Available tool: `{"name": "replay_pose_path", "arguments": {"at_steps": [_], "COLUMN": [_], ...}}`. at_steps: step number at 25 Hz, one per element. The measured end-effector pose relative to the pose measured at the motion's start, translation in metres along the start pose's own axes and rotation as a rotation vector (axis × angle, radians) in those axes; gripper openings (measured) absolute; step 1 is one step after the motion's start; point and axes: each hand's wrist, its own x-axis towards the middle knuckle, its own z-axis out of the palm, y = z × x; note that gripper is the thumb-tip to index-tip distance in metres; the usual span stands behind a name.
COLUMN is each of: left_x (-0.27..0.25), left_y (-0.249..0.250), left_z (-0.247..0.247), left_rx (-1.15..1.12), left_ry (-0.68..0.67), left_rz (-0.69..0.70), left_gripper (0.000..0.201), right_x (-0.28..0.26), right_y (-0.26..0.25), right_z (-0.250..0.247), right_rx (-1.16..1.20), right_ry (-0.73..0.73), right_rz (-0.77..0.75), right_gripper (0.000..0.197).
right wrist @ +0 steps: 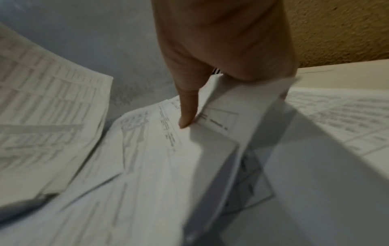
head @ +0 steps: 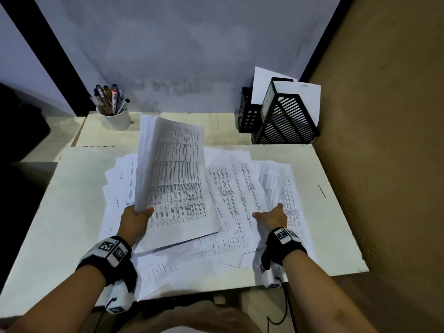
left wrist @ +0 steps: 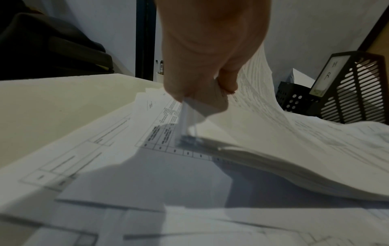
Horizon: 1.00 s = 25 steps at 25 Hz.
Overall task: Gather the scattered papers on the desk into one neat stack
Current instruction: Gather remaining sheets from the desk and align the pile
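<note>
Two hands, one cup of pens, two black file holders, one desk, papers too many to count

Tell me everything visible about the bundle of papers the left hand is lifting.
The lifted bundle is a thick sheaf of white sheets, its top page printed with dense black tables. The left hand pinches its near left corner, thumb on top, raising that side so the sheets curl upward and fan apart. Its near right edge still rests on the scattered papers covering the desk. In the left wrist view the sheets bow in a loose arc; print there is too blurred to read.
</note>
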Motion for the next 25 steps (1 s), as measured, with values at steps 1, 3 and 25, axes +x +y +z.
{"name": "replay_pose_path", "arguments": {"at_steps": [1, 3, 25], "left_x": [-0.001, 0.001, -0.006], "left_y": [-0.002, -0.008, 0.002], "left_z": [0.001, 0.0, -0.014], "left_rx": [-0.007, -0.033, -0.093], "left_ry": [-0.004, -0.021, -0.129], "left_rz": [-0.002, -0.019, 0.057], "left_gripper": [0.032, 0.033, 0.035], "right_x": [0.0, 0.005, -0.037], "right_y": [0.0, -0.003, -0.051], "right_z": [0.001, -0.006, -0.102], "right_rx": [0.021, 0.086, -0.345], "right_ry": [-0.047, -0.144, 0.219], "right_rz": [-0.019, -0.025, -0.443], "right_gripper": [0.062, 0.052, 0.03]}}
